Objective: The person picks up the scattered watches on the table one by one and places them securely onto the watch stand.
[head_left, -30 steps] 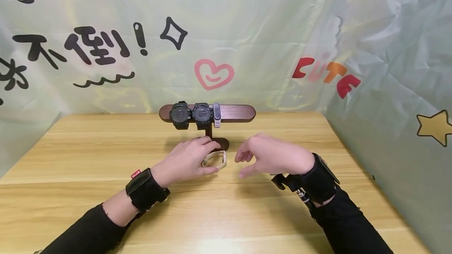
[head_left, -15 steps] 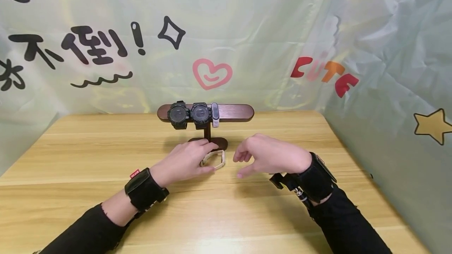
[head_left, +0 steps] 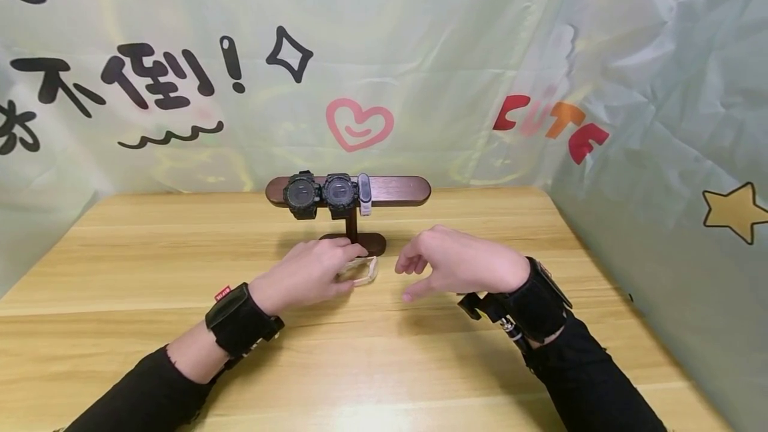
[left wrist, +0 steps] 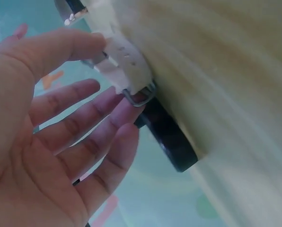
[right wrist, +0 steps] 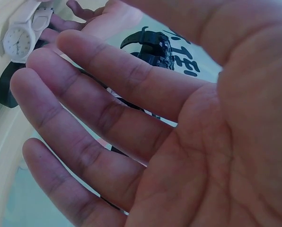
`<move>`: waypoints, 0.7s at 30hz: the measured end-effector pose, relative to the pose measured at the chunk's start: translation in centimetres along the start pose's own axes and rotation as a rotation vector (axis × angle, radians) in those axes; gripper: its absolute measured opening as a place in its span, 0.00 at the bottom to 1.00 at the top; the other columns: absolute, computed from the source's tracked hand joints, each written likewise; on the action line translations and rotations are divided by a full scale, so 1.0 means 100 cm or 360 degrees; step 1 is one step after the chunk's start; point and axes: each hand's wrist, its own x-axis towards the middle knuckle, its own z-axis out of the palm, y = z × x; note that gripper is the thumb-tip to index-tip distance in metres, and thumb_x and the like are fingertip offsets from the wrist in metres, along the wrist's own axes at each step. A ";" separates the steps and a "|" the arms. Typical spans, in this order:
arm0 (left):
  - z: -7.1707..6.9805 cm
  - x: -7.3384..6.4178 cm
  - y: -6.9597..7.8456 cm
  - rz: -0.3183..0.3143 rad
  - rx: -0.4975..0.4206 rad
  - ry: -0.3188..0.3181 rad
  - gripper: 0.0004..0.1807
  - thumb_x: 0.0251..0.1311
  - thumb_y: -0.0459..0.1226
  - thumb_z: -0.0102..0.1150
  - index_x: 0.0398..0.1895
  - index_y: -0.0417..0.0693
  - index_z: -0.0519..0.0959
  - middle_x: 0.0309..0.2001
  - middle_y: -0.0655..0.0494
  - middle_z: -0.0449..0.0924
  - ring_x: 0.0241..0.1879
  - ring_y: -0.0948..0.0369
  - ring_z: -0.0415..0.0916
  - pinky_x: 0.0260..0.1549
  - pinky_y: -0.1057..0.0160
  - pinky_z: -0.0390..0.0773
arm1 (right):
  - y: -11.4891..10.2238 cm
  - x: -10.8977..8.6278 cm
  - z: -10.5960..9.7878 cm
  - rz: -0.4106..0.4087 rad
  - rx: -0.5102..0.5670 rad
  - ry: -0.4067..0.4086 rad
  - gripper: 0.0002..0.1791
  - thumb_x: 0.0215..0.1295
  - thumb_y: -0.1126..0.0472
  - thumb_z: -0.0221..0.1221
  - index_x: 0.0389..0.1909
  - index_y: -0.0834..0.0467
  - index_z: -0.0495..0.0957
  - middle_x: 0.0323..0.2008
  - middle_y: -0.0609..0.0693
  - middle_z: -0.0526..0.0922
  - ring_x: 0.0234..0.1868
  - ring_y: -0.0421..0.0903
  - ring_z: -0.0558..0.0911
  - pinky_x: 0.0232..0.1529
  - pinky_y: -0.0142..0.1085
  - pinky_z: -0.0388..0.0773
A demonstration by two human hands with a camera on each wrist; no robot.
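Observation:
A white wristwatch [head_left: 374, 269] with a round white dial [right wrist: 18, 42] and a metal buckle [left wrist: 141, 97] stands on its edge low at the table, just in front of the display stand's foot. My left hand [head_left: 309, 273] reaches around its buckle side. In the left wrist view the thumb lies at the strap [left wrist: 129, 64], and fingertips are right at the buckle. To the watch's right hovers my right hand [head_left: 459, 262], holding nothing. Its fingers are relaxed and lightly bent, the palm turned toward the watch.
The dark wooden display stand [head_left: 401, 191] bears two black watches [head_left: 301, 193] and a slim fitness band [head_left: 365, 192] on the left half of its bar. Printed cloth walls [head_left: 456, 85] border the wooden table [head_left: 150, 259] at the back and right.
My left hand has drawn back slightly to the left, the thumb most clearly, and the white watch has shifted a little left and leans flatter. The right hand stays nearly where it was.

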 end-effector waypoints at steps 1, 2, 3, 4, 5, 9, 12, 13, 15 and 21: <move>-0.001 0.000 0.000 -0.0003 -0.0001 -0.0013 0.23 0.61 0.43 0.76 0.59 0.53 0.84 0.37 0.60 0.81 0.33 0.65 0.76 0.25 0.64 0.78 | 0.000 0.000 0.000 0.0001 0.0005 -0.0002 0.19 0.65 0.49 0.76 0.51 0.54 0.89 0.46 0.43 0.90 0.51 0.43 0.87 0.57 0.38 0.85; -0.002 -0.001 -0.001 -0.0010 -0.0008 -0.0030 0.23 0.61 0.42 0.76 0.59 0.54 0.84 0.38 0.59 0.82 0.34 0.64 0.77 0.25 0.63 0.78 | 0.000 0.000 0.000 0.0003 0.0011 -0.0004 0.19 0.65 0.49 0.76 0.52 0.54 0.89 0.46 0.43 0.90 0.51 0.43 0.87 0.57 0.38 0.84; -0.004 -0.001 -0.001 -0.0017 -0.0011 -0.0049 0.23 0.60 0.41 0.77 0.59 0.54 0.84 0.39 0.59 0.82 0.34 0.63 0.78 0.25 0.62 0.79 | 0.001 0.000 0.000 0.0004 0.0012 -0.0003 0.19 0.65 0.49 0.76 0.52 0.54 0.89 0.46 0.43 0.90 0.51 0.42 0.87 0.57 0.38 0.84; -0.005 -0.001 -0.002 -0.0025 -0.0016 -0.0070 0.24 0.59 0.39 0.77 0.60 0.54 0.84 0.40 0.58 0.83 0.35 0.63 0.79 0.25 0.62 0.79 | 0.001 0.001 0.000 0.0004 0.0013 -0.0003 0.19 0.65 0.49 0.76 0.52 0.54 0.89 0.47 0.43 0.90 0.51 0.42 0.87 0.57 0.38 0.84; -0.006 -0.001 -0.002 -0.0029 -0.0016 -0.0090 0.25 0.58 0.38 0.77 0.60 0.55 0.84 0.42 0.57 0.85 0.35 0.62 0.80 0.25 0.62 0.79 | 0.001 0.001 0.000 0.0005 0.0012 -0.0004 0.19 0.65 0.49 0.76 0.52 0.54 0.89 0.47 0.43 0.90 0.51 0.42 0.87 0.57 0.38 0.84; -0.010 -0.001 -0.004 -0.0038 -0.0028 -0.0158 0.29 0.55 0.34 0.77 0.62 0.54 0.83 0.42 0.55 0.84 0.33 0.62 0.77 0.26 0.63 0.78 | 0.001 0.001 0.000 0.0004 0.0008 -0.0002 0.19 0.65 0.49 0.76 0.52 0.54 0.88 0.47 0.43 0.90 0.51 0.40 0.86 0.58 0.38 0.84; -0.010 -0.001 -0.004 -0.0022 -0.0030 -0.0169 0.31 0.55 0.35 0.79 0.65 0.53 0.82 0.43 0.55 0.84 0.33 0.62 0.75 0.28 0.63 0.78 | 0.002 0.001 -0.001 0.0007 0.0009 -0.0005 0.19 0.65 0.49 0.76 0.52 0.54 0.88 0.47 0.43 0.90 0.51 0.40 0.86 0.58 0.39 0.84; -0.010 -0.001 -0.004 -0.0014 -0.0033 -0.0165 0.32 0.55 0.36 0.79 0.65 0.52 0.82 0.44 0.54 0.84 0.34 0.62 0.76 0.29 0.62 0.79 | 0.002 0.001 -0.001 0.0008 0.0011 -0.0007 0.19 0.65 0.49 0.76 0.52 0.54 0.88 0.47 0.43 0.90 0.51 0.40 0.86 0.58 0.39 0.84; -0.010 -0.001 -0.003 0.0000 -0.0037 -0.0159 0.31 0.57 0.39 0.79 0.65 0.53 0.81 0.45 0.53 0.85 0.35 0.62 0.76 0.30 0.61 0.80 | 0.002 0.002 0.000 0.0011 0.0014 -0.0011 0.19 0.65 0.49 0.76 0.52 0.54 0.88 0.47 0.43 0.90 0.51 0.40 0.86 0.58 0.39 0.84; -0.008 -0.002 -0.002 0.0053 -0.0064 -0.0137 0.26 0.61 0.42 0.78 0.62 0.56 0.82 0.41 0.54 0.82 0.34 0.63 0.73 0.29 0.62 0.77 | 0.002 0.002 0.000 0.0013 0.0025 -0.0021 0.20 0.66 0.49 0.75 0.53 0.55 0.88 0.48 0.44 0.90 0.52 0.44 0.87 0.58 0.39 0.85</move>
